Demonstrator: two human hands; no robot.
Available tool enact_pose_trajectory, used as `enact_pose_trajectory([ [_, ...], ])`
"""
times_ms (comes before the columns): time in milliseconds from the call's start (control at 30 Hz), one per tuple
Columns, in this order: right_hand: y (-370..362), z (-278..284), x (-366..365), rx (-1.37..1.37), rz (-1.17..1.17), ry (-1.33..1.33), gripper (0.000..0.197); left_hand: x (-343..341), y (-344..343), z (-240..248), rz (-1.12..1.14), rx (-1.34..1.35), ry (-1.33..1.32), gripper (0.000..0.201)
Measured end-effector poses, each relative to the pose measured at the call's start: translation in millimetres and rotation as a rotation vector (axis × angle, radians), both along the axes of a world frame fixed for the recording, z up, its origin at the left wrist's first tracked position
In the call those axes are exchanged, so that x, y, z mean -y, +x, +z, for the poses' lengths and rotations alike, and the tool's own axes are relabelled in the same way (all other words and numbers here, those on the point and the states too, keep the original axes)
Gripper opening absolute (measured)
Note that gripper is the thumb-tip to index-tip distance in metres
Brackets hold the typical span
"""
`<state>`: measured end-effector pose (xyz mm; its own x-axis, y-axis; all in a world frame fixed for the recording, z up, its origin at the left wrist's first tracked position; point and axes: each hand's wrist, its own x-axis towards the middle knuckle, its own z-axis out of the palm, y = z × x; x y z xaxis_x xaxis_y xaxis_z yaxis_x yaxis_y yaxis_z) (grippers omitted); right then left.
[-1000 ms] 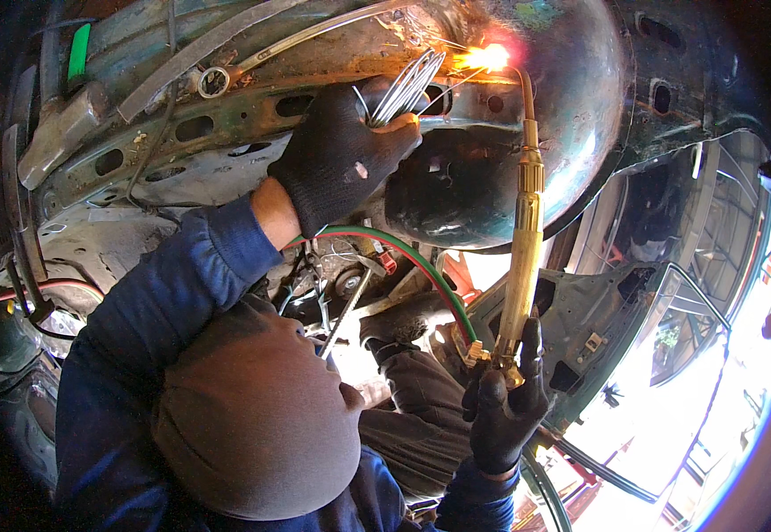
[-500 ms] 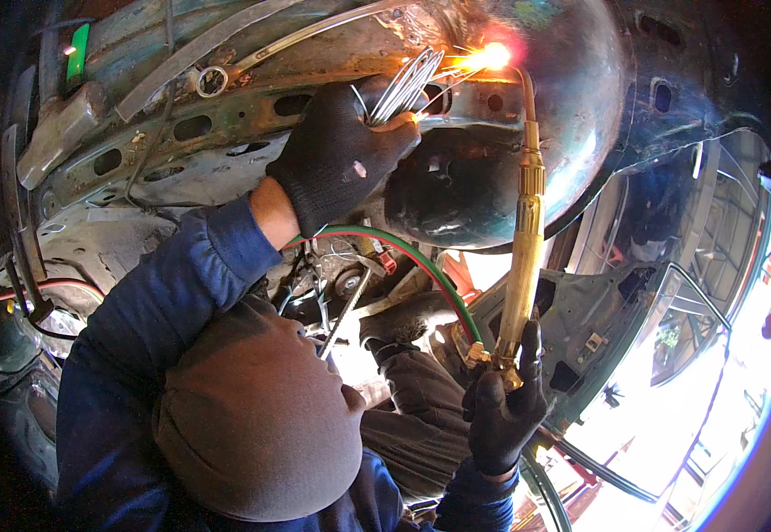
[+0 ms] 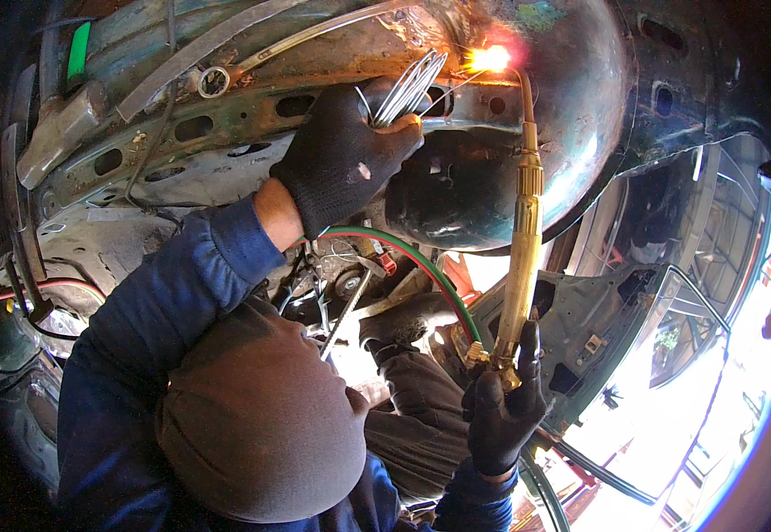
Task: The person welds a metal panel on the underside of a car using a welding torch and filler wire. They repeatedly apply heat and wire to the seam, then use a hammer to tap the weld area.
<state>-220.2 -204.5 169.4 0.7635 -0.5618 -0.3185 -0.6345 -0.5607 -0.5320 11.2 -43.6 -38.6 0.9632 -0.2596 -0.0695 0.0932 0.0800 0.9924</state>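
Above centre, my left hand [image 3: 341, 155], in a worn black glove, is closed round a bundle of thin metal welding rods [image 3: 410, 87]. One rod slants from the bundle toward the flame. On the right, my gloved right hand [image 3: 505, 421] grips the lower end of a brass gas torch [image 3: 523, 257], held nearly upright. Its bent copper-coloured tip ends at a bright flame [image 3: 490, 58] against a rusty metal seam. The glare hides the exact spot being heated. Beside the flame bulges a dark rounded metal panel [image 3: 580, 97].
A green-and-red hose [image 3: 421, 259] curves behind the torch. A ring spanner [image 3: 213, 82], a hammer [image 3: 62, 133] and a long flat metal bar [image 3: 199, 55] lie along the vehicle body at upper left. A brown fabric cap [image 3: 261, 417] blocks the lower left. A door-like panel [image 3: 594, 337] stands at right.
My left hand has shifted very slightly right with the rods. Fewer sparks fly from the flame. The torch and my right hand look nearly still.
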Motion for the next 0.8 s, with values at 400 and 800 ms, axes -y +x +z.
enact_pose_trajectory([
  [400, -2, 3, 0, -0.032, -0.020, 0.003, 0.077, 0, 1, 5, 0.000, -0.016, -0.035, 0.034],
  [800, -2, 1, 1, -0.017, 0.033, -0.014, 0.078, 1, 1, 7, -0.001, -0.058, -0.076, 0.035],
])
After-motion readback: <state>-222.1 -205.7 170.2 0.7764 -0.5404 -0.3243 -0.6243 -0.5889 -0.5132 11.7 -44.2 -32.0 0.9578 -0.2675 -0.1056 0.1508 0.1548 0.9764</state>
